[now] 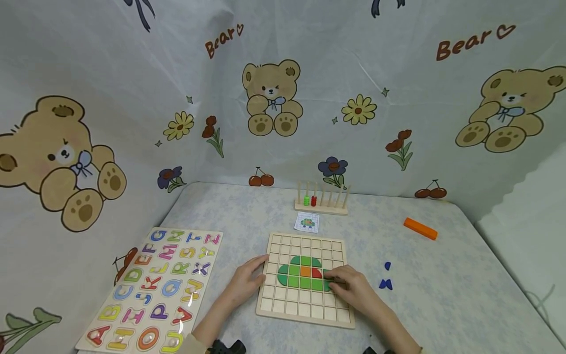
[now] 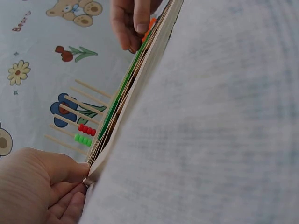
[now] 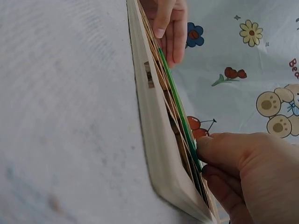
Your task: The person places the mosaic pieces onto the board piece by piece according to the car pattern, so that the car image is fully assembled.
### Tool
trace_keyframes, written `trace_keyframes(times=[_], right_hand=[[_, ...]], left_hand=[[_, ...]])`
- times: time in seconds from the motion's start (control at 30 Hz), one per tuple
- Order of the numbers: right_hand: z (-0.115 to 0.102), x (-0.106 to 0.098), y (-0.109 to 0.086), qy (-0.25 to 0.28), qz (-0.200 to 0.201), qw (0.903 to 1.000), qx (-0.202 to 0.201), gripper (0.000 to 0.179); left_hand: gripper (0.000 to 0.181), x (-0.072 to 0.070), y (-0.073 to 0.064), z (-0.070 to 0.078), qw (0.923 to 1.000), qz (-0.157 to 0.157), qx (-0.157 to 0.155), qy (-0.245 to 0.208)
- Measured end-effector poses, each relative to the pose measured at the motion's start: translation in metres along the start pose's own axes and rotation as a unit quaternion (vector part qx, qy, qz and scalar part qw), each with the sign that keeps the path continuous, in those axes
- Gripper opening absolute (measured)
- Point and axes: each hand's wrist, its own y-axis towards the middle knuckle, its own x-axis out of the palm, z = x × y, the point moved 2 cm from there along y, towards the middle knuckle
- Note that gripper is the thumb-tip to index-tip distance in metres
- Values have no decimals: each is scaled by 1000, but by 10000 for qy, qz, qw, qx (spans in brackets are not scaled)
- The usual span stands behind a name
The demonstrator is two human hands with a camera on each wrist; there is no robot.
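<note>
A wooden grid board (image 1: 305, 307) lies flat in the head view. Green, orange and red flat tiles in its middle form a rounded car-like shape. My left hand (image 1: 243, 282) is at the board's left edge, its fingertips touching the rim. My right hand (image 1: 353, 290) reaches over the board's right half. Its thumb and forefinger pinch a green rounded tile (image 1: 326, 286) at the right end of the shape, partly hidden by the fingers. In the right wrist view the thumb of the right hand (image 3: 252, 168) is right at the green layer.
Three small blue rounded tiles (image 1: 386, 284) lie right of the board, below an orange bar (image 1: 420, 229). Behind the board are a pattern card (image 1: 307, 222) and a pegged bead rack (image 1: 325, 209) with green and red beads. A letter puzzle board (image 1: 170, 265) occupies the left.
</note>
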Motion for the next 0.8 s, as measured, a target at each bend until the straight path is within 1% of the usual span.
trace_keyframes(times=[0.1, 0.2, 0.27, 0.37, 0.47, 0.53, 0.6, 0.67, 0.8], right_hand=[[-1, -3, 1, -52, -42, 9998, 187, 28], [-3, -12, 2, -94, 37, 9983, 572, 27], [-3, -22, 2, -207, 221, 9967, 751, 27], [-1, -40, 0, -430, 621, 9926, 952, 29], [4, -59, -6, -830, 941, 9864, 1057, 31], [7, -70, -12, -1132, 1050, 9821, 1082, 33], [11, -80, -17, -1410, 1093, 9778, 1103, 34], [15, -88, -23, -1566, 1083, 9746, 1178, 33], [29, -101, -33, -1524, 980, 9715, 1531, 31]], left_hand=[[51, 0, 1, -1, 10000, -20, -12, -27], [51, 0, 1, -2, 10000, -59, -32, -48], [51, 1, 1, -3, 10000, -63, -28, -24], [51, 1, 1, -3, 10000, -39, -1, 44], [51, 2, 1, -3, 10000, -31, 32, 83], [51, 2, 1, -3, 9999, -38, 45, 100], [51, 1, 0, -4, 9999, -48, 36, 95], [51, 1, 0, -4, 9999, -60, 24, 79], [51, 0, 0, -3, 10000, -63, 17, 14]])
